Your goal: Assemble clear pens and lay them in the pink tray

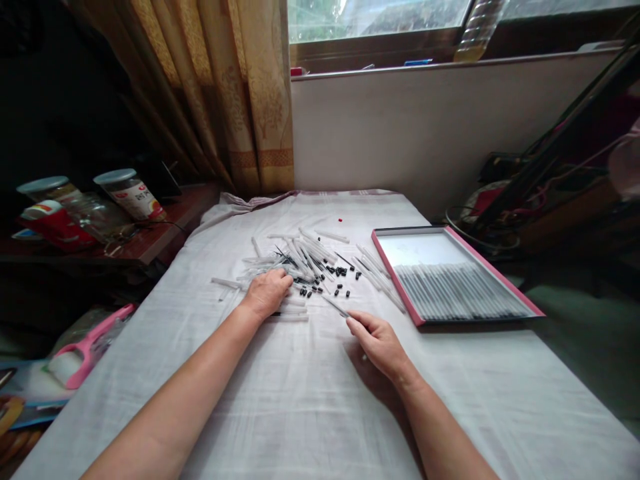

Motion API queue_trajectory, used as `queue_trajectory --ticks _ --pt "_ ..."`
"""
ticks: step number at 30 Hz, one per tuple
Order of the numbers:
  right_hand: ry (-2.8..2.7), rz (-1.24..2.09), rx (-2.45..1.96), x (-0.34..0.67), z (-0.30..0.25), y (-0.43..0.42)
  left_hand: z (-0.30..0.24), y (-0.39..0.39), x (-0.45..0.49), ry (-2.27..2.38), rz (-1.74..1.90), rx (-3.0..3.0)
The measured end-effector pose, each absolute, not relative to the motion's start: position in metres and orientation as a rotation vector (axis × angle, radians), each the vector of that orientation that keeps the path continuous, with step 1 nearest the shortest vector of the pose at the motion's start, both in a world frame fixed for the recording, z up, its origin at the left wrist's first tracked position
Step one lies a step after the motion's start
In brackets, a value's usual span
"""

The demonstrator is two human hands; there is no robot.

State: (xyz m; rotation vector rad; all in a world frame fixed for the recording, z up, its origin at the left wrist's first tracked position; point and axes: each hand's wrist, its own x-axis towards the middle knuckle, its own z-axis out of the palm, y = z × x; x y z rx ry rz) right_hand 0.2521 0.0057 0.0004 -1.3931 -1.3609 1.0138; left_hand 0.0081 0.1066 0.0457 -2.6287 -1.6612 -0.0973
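My right hand (375,340) pinches the near end of a slim grey pen part (334,305), whose thin tip points away to the left. Curled over the near left side of a loose pile of clear pen tubes (300,257) is my left hand (270,291). Its fingertips are turned into the pile, so whatever they grip is hidden. Several small black plugs (341,271) lie scattered between the two hands. More clear tubes (373,270) rest right of the pile, beside a shallow pink-edged box (407,293). Inside the box, slim clear pens (460,290) lie side by side in a row.
A pale cloth (300,413) covers the table. One tiny red piece (340,220) lies toward the back. At left, jars (133,193) stand on a dark wooden surface (170,230), with pink-handled scissors (90,347) lower down. A curtain (250,100) hangs behind.
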Motion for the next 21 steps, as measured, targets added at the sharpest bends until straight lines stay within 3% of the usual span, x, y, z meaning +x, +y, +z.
queue_trajectory --ticks 5,12,21 --pt "-1.317 0.955 -1.369 0.253 0.001 0.005 0.051 0.075 0.009 -1.65 -0.53 -2.665" --pt "-1.424 0.982 -1.257 0.248 0.011 -0.004 0.03 0.029 0.021 -1.901 -1.566 -2.784" --pt "-1.549 1.067 -1.291 0.244 0.012 -0.006 0.027 0.02 0.022 -2.14 -1.656 -2.937"
